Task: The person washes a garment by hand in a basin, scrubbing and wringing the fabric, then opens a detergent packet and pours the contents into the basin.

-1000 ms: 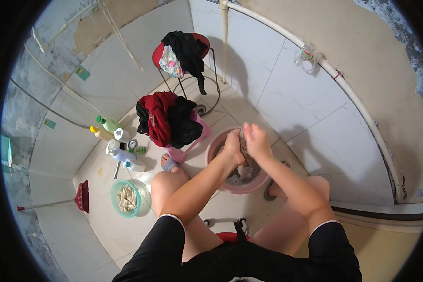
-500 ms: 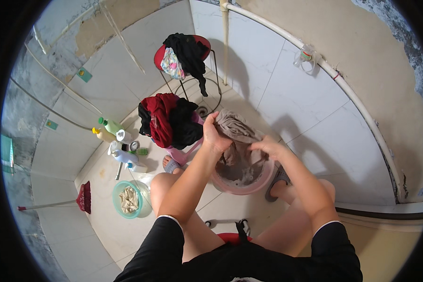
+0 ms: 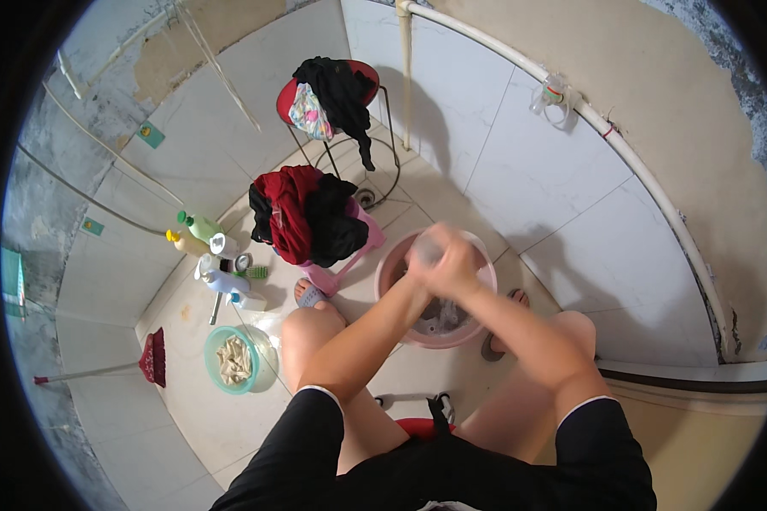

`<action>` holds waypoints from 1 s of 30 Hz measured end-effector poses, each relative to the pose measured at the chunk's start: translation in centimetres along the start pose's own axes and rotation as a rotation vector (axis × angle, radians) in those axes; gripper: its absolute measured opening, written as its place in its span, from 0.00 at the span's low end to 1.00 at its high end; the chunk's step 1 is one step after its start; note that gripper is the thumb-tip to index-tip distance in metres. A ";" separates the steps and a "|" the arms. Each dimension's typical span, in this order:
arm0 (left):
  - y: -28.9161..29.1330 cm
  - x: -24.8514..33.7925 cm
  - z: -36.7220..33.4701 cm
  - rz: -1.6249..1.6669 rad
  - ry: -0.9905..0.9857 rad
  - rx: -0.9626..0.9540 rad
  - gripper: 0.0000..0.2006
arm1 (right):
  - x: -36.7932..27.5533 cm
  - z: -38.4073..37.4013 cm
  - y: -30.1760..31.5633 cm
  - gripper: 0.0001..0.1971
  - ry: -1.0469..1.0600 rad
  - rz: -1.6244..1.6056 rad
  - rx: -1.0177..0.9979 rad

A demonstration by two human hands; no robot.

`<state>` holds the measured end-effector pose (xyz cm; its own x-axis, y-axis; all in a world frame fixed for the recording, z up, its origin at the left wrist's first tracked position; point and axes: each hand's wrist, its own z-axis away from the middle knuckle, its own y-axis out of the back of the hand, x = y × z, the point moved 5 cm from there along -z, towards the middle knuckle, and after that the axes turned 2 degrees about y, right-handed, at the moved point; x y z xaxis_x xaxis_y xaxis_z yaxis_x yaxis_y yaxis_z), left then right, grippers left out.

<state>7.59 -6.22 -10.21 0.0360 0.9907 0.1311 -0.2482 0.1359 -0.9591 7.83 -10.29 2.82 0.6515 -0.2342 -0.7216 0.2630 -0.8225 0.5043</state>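
Observation:
My left hand [image 3: 418, 274] and my right hand [image 3: 454, 269] are pressed together over a pink basin [image 3: 435, 343], slightly blurred by motion. Both are closed around a bunched grey-beige garment [image 3: 429, 248], and only a small part of it shows between them. Below my hands, the basin holds murky, sudsy water [image 3: 445, 320]. How much of the fabric hangs into it is hidden by my hands and wrists.
Red and black clothes [image 3: 298, 213] lie heaped on a pink stool [image 3: 354, 268]. Behind, a red stool [image 3: 364, 75] bears black clothing [image 3: 341, 94]. Several bottles [image 3: 222, 281] and a teal basin with pale cloth [image 3: 210, 375] are at left.
The garment was stretched loosely between my separated hands; now it is gathered tight and my hands have come together over the basin.

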 end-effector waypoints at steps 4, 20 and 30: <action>-3.1 2.2 -0.4 -0.292 0.105 0.378 0.15 | 4.8 -1.6 2.0 0.15 -0.253 0.091 0.272; -1.9 2.8 0.4 -0.193 0.093 -0.026 0.16 | -1.6 -0.1 0.7 0.14 0.168 -0.098 0.235; -7.4 3.3 2.4 -0.234 0.314 0.412 0.19 | -0.3 -1.9 2.1 0.16 -0.419 -0.742 -0.034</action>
<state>7.21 -3.99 -2.11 0.4064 0.8943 0.1872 -0.5538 0.4040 -0.7281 9.54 -10.94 5.02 -0.0140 0.1815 -0.9833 0.5433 -0.8242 -0.1598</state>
